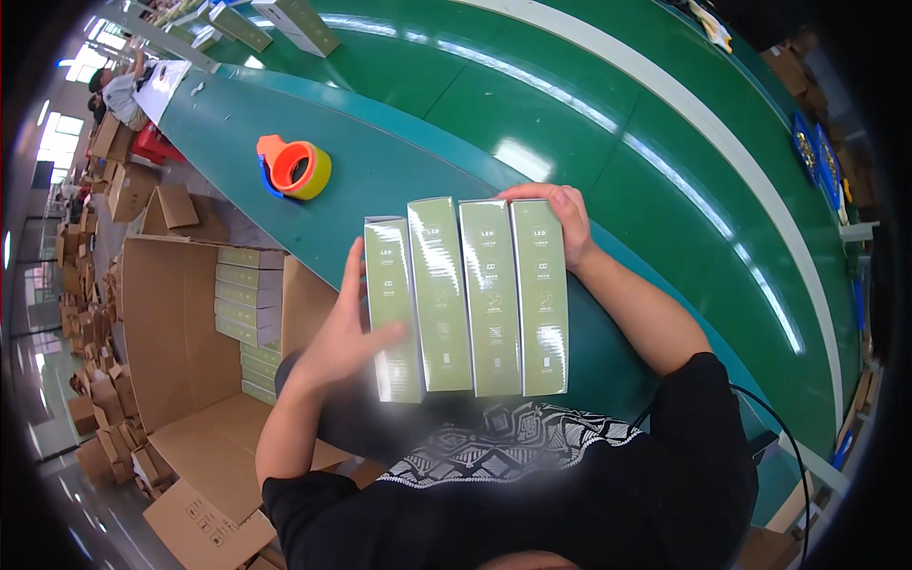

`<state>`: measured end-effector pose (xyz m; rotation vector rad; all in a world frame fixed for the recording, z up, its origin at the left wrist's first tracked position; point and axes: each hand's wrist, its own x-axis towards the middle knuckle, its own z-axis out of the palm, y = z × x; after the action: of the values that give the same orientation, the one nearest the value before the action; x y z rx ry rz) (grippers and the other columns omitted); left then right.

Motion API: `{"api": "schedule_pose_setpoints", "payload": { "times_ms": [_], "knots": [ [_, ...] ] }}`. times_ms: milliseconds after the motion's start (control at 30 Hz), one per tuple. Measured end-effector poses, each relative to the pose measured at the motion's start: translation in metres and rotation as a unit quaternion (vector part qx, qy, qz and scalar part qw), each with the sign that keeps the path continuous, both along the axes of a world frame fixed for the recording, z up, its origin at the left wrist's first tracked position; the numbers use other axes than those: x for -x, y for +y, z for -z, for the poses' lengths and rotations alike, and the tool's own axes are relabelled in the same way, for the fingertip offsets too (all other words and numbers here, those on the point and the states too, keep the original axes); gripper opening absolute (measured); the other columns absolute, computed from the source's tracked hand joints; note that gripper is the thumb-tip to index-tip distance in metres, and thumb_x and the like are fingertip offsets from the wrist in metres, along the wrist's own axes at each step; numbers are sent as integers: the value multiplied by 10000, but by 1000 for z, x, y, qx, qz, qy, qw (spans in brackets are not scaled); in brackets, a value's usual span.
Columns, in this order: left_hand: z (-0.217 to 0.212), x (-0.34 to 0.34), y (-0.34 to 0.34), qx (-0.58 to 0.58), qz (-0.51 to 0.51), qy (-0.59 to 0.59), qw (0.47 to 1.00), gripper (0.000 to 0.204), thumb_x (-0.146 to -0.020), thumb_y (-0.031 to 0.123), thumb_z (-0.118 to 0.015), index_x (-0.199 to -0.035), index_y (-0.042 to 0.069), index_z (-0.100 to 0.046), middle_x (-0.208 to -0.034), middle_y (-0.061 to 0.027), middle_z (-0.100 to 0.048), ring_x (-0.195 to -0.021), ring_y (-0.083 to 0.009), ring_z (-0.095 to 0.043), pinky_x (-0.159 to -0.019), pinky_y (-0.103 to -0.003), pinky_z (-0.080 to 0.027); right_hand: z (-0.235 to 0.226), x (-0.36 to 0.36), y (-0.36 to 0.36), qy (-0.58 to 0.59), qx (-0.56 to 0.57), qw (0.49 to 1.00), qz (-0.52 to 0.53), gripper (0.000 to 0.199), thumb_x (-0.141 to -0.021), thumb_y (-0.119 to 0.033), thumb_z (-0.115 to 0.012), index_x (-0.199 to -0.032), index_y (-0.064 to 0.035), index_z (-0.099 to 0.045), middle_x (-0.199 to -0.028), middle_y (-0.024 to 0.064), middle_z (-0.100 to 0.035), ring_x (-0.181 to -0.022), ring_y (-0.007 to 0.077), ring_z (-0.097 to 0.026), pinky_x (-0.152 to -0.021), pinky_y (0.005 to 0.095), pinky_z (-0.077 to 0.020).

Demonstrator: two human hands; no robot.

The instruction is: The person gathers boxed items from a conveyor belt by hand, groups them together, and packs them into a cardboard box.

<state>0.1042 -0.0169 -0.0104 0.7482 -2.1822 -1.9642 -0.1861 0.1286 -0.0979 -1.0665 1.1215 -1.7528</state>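
Note:
Between my hands is a row of several slim light-green boxes (490,304), standing side by side with their printed narrow faces up. My left hand (344,332) presses against the outer side of the leftmost box, its thumb over that box's face. At the far right corner, my right hand (560,220) wraps round the rightmost box. The two hands squeeze the row together from both ends. The second box sits slightly farther from me than its neighbours. Below the row, the boxes' undersides are hidden.
An open cardboard carton (185,313) at the left holds stacked green boxes (249,299). A tape dispenser (299,171) with yellow tape lies on the dark green table (380,152). Beyond runs a glossy green conveyor belt (570,104) with more boxes (296,27). A person (122,95) sits far left.

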Motion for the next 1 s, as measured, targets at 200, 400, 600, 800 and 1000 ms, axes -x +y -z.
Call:
{"api": "schedule_pose_setpoints", "payload": {
  "times_ms": [200, 400, 600, 800, 1000],
  "knots": [
    [12, 37, -16, 74, -131, 111, 982, 760, -916, 196, -674, -1515, 17, -243, -1485, -167, -384, -1351, -240, -401, -1076, -361, -371, -5, -3, 0, 9, -11, 1000, 2, 641, -1001, -462, -339, -1108, 84, -656, -1002, 180, -707, -904, 217, -681, -832, 310, -527],
    [11, 51, -15, 50, -161, 43, 985, 310, -966, 145, -615, -1226, -7, -547, -1171, -90, -621, -1040, -118, -576, -888, -265, -464, -2, -9, -10, -12, 11, 1000, 22, 632, -999, -449, -334, -1111, 83, -658, -1003, 189, -711, -901, 221, -682, -824, 312, -529],
    [16, 53, -17, 81, -158, 57, 982, 236, -972, 143, -601, -1157, -2, -576, -1075, -72, -656, -932, -103, -609, -825, -245, -483, -2, -2, -4, -3, -15, 1000, -5, 619, -1006, -428, -328, -1102, 82, -664, -969, 191, -720, -877, 220, -687, -818, 312, -530],
    [18, 52, -15, -37, -167, 76, 982, 246, -958, 158, -619, -1142, 1, -576, -1031, -68, -660, -892, -104, -610, -816, -245, -481, 2, -8, -3, -16, -10, 1000, 18, 595, -1022, -396, -325, -1072, 80, -679, -899, 175, -727, -831, 205, -691, -782, 304, -533],
    [22, 58, -18, -81, -165, 67, 981, 278, -942, 166, -635, -1167, 14, -576, -1077, -83, -654, -956, -135, -610, -856, -285, -482, -3, -5, -4, -7, -23, 999, 36, 596, -1025, -396, -340, -1023, 75, -704, -852, 160, -729, -790, 191, -690, -744, 293, -534]
  ]
}}
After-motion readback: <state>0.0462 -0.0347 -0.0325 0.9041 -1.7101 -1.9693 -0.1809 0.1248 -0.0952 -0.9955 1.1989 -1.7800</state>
